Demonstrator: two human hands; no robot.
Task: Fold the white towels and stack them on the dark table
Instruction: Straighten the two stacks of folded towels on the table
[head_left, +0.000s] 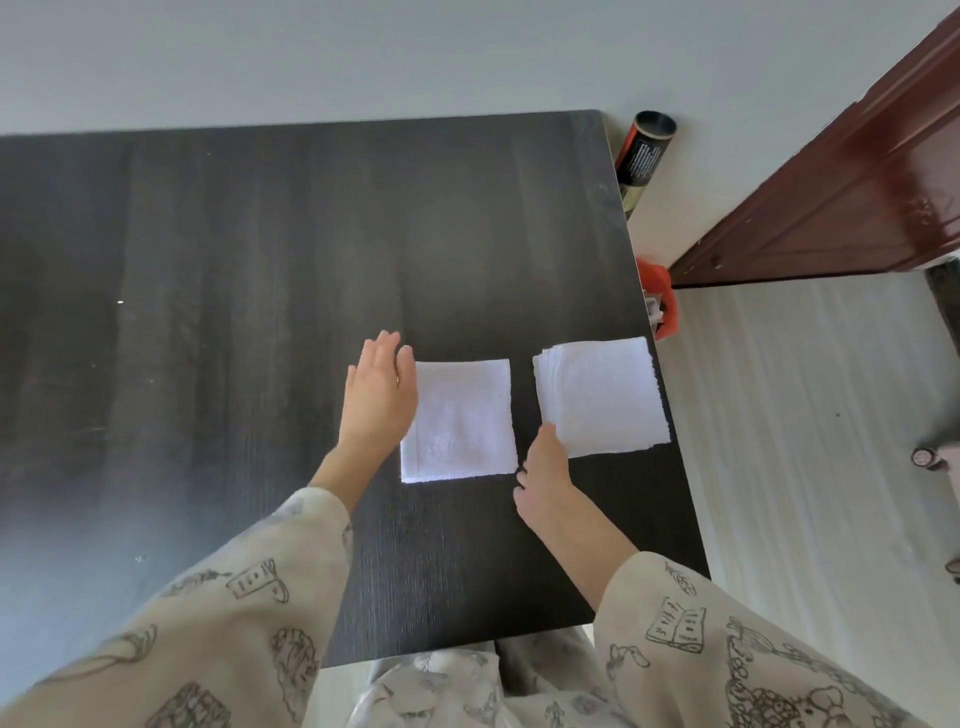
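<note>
A single folded white towel (462, 421) lies flat on the dark table (260, 260), near its right side. To its right, by the table's right edge, sits a stack of folded white towels (602, 397). My left hand (379, 395) hovers with straight fingers over the single towel's left edge. Between the towel and the stack, my right hand (545, 478) lies low, its fingertips at the stack's near-left corner. Whether they pinch the stack is hidden.
A black tube (644, 150) leans past the table's far right corner. An orange object (662, 301) lies on the floor beside the right edge. A dark red wooden door (857, 182) stands at the right. A pale wall runs behind the table.
</note>
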